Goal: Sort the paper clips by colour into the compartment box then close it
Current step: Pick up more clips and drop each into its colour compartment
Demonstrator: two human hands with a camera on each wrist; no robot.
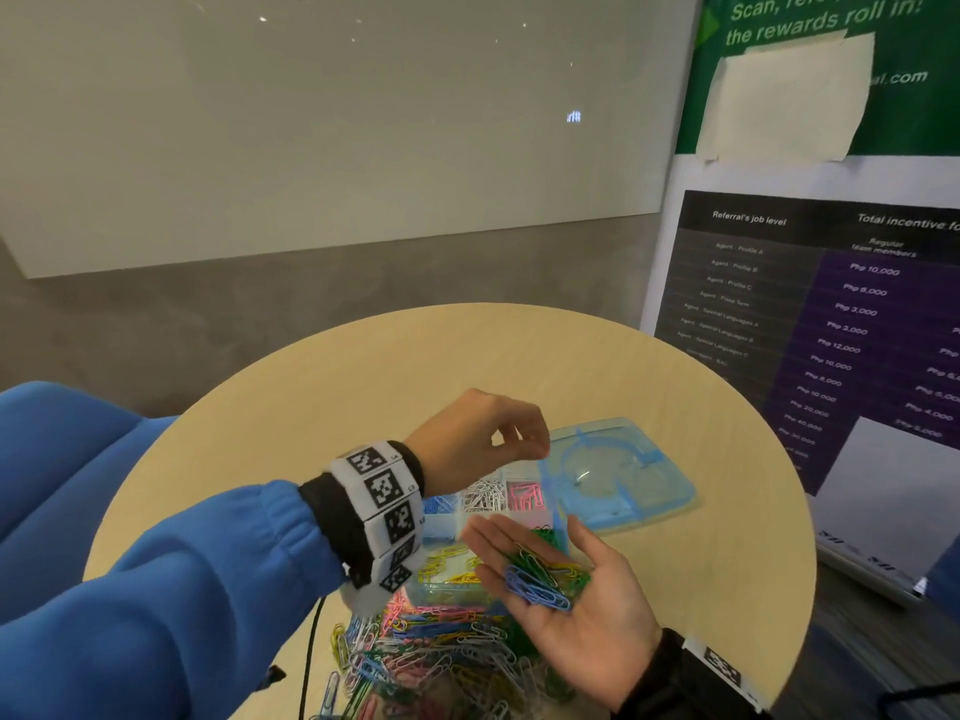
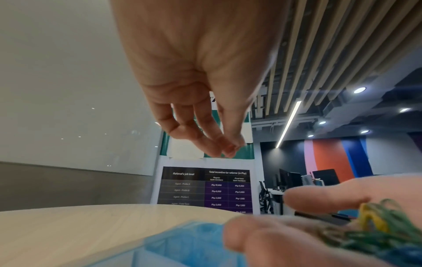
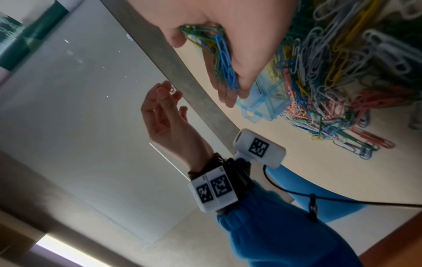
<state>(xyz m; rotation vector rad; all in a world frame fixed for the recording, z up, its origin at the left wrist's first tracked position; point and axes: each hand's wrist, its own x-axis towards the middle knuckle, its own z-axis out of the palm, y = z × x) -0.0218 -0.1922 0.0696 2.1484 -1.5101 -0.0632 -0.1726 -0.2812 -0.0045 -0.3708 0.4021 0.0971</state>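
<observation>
A translucent blue compartment box [image 1: 439,530] sits mid-table with its lid [image 1: 623,475] lying open to the right. Its compartments hold blue, white [image 1: 485,493], pink [image 1: 527,496], yellow [image 1: 447,563] and green clips. My left hand [image 1: 540,449] hovers above the pink and white compartments, thumb and fingertips pinching one small clip [image 3: 173,89] whose colour I cannot tell. My right hand [image 1: 519,537] lies palm up over the box's near right side, fingers straight, carrying a bunch of green, blue and yellow clips [image 1: 540,576]. A mixed pile of clips [image 1: 431,657] lies in front of the box.
The round beige table [image 1: 363,387] has bare surface behind and left of the box. A poster board [image 1: 831,304] stands close on the right, with a grey object [image 1: 872,563] at its foot. A blue chair [image 1: 62,459] is on the left. A black cable [image 1: 311,641] hangs from my left wrist.
</observation>
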